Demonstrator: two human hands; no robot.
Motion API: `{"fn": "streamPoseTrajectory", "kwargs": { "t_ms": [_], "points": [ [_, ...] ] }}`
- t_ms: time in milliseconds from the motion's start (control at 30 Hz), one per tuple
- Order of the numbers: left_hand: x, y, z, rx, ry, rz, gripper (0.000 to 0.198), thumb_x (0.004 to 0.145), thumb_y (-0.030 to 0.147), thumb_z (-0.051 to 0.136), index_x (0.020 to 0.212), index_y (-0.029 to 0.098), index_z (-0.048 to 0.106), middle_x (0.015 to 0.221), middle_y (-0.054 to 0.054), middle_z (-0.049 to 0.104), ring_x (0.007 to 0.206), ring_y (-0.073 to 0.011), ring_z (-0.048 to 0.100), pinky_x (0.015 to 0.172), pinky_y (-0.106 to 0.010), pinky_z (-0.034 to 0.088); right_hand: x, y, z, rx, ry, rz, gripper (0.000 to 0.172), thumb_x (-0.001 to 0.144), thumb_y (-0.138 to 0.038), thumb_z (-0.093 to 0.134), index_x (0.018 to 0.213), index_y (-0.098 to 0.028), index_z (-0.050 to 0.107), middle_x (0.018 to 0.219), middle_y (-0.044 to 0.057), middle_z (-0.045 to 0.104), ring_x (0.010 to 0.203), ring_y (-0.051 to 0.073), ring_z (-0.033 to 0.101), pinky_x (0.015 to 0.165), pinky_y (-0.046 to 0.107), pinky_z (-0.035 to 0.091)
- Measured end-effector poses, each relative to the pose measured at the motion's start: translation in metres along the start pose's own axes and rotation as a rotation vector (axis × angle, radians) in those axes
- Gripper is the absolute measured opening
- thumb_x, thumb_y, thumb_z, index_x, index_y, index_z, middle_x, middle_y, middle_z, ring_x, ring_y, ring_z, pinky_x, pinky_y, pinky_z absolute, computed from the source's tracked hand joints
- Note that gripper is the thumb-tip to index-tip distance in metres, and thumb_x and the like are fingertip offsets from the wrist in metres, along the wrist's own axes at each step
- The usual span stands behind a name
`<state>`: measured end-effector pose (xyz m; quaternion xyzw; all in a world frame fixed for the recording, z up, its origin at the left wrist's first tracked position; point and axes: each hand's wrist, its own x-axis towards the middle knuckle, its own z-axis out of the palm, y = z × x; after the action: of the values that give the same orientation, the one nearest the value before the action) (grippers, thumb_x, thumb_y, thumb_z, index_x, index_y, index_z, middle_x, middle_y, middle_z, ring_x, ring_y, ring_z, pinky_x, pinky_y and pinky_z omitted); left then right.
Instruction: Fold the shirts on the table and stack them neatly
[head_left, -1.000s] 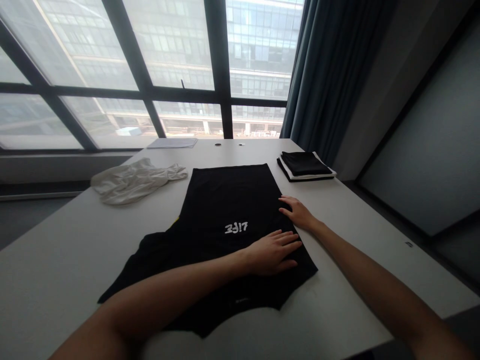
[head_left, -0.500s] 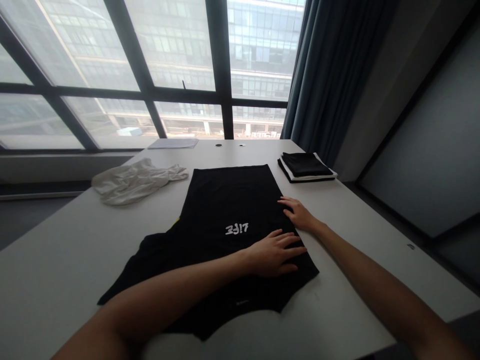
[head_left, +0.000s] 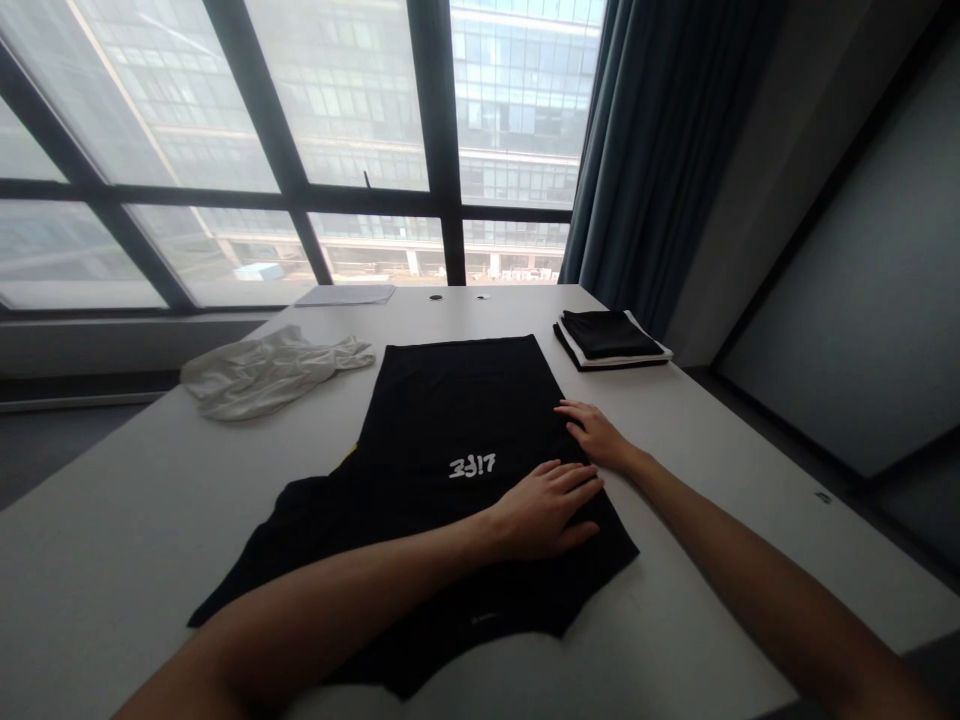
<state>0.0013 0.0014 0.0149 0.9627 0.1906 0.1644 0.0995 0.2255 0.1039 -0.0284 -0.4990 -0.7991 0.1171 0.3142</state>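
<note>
A black T-shirt point(head_left: 442, 420) with small white lettering lies spread on the white table point(head_left: 112, 520), its right side folded in to a straight edge. My left hand point(head_left: 547, 505) rests flat on the shirt near that folded right edge, fingers stretched out. My right hand point(head_left: 596, 432) lies flat just beyond it, fingers on the same edge, palm partly on the table. Neither hand holds anything.
A crumpled white garment point(head_left: 262, 370) lies at the left rear of the table. A stack of folded black and white clothes point(head_left: 611, 338) sits at the right rear. A flat sheet of paper point(head_left: 345, 295) lies by the window. A blue curtain point(head_left: 660, 150) hangs at the right.
Both hands stay flat on the shirt's right edge, shifting only slightly. The view has tilted a little.
</note>
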Motion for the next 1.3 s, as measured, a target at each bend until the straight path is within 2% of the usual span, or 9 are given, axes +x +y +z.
{"fn": "streamPoseTrajectory", "kwargs": {
  "t_ms": [133,300,400,567,633,833,1033,1233,1300],
  "points": [
    [-0.001,-0.007,0.007,0.043,0.016,-0.117,0.056,0.105,0.051,0.038,0.148,0.017,0.047,0.157,-0.014,0.045,0.149,-0.0276,0.034,0.123,-0.049,0.024,0.001,-0.001,-0.003,0.132,0.085,-0.017,0.038,0.095,-0.022,0.044,0.124,-0.023,0.069,0.138,0.008,0.062,0.132,0.023,0.054,0.117,0.045,0.038],
    [-0.002,-0.011,0.011,0.079,-0.029,-0.126,0.058,0.104,0.054,0.039,0.148,0.017,0.047,0.159,-0.015,0.042,0.149,-0.0301,0.034,0.121,-0.053,0.026,0.001,-0.008,-0.010,0.164,0.272,-0.015,0.039,0.096,-0.022,0.038,0.120,-0.022,0.069,0.125,0.008,0.068,0.124,0.022,0.060,0.113,0.042,0.043],
    [-0.002,-0.010,0.012,0.093,-0.006,-0.140,0.055,0.104,0.052,0.039,0.147,0.018,0.048,0.158,-0.014,0.044,0.149,-0.0292,0.035,0.121,-0.051,0.028,-0.001,-0.010,-0.009,0.127,0.223,-0.044,0.038,0.099,-0.028,0.041,0.126,-0.023,0.067,0.130,0.009,0.066,0.128,0.023,0.057,0.114,0.043,0.041],
    [-0.001,-0.009,0.014,0.114,0.033,-0.191,0.057,0.104,0.051,0.039,0.147,0.015,0.048,0.155,-0.016,0.046,0.148,-0.0291,0.037,0.120,-0.047,0.030,-0.005,-0.007,0.001,-0.072,-0.048,-0.031,0.041,0.095,-0.032,0.053,0.134,-0.024,0.063,0.151,0.011,0.051,0.144,0.030,0.041,0.119,0.056,0.030],
    [-0.002,-0.009,0.014,0.114,0.042,-0.201,0.056,0.105,0.051,0.038,0.146,0.015,0.049,0.155,-0.016,0.047,0.147,-0.0291,0.039,0.120,-0.047,0.031,-0.005,-0.007,0.001,-0.099,-0.084,-0.013,0.041,0.095,-0.031,0.052,0.134,-0.025,0.064,0.153,0.010,0.050,0.145,0.031,0.040,0.120,0.058,0.029],
    [-0.002,-0.010,0.012,0.066,0.012,-0.134,0.058,0.105,0.051,0.038,0.150,0.016,0.044,0.158,-0.015,0.042,0.150,-0.0270,0.032,0.122,-0.046,0.026,-0.004,-0.016,-0.007,0.061,0.168,-0.045,0.043,0.102,-0.028,0.035,0.135,-0.022,0.063,0.141,0.009,0.061,0.137,0.021,0.051,0.119,0.045,0.036],
    [0.000,-0.009,0.013,0.074,-0.008,-0.079,0.051,0.105,0.049,0.040,0.144,0.018,0.053,0.156,-0.015,0.045,0.147,-0.0278,0.040,0.122,-0.048,0.028,-0.006,-0.014,0.000,-0.110,-0.032,0.035,0.043,0.095,-0.029,0.052,0.137,-0.025,0.061,0.155,0.010,0.048,0.148,0.032,0.035,0.119,0.062,0.026],
    [0.000,-0.006,0.008,0.000,-0.024,0.025,0.050,0.105,0.046,0.043,0.147,0.019,0.051,0.157,-0.011,0.044,0.149,-0.0255,0.035,0.123,-0.044,0.028,-0.003,-0.017,-0.009,-0.020,0.218,-0.020,0.046,0.102,-0.034,0.038,0.143,-0.023,0.056,0.147,0.010,0.055,0.142,0.024,0.045,0.121,0.047,0.032],
    [0.000,-0.005,0.007,-0.011,-0.057,0.051,0.051,0.104,0.046,0.044,0.147,0.019,0.051,0.158,-0.012,0.044,0.149,-0.0265,0.035,0.123,-0.045,0.029,-0.004,-0.018,-0.008,-0.024,0.187,-0.031,0.047,0.102,-0.035,0.040,0.146,-0.025,0.053,0.153,0.009,0.050,0.146,0.024,0.040,0.122,0.048,0.030]
  ]
}}
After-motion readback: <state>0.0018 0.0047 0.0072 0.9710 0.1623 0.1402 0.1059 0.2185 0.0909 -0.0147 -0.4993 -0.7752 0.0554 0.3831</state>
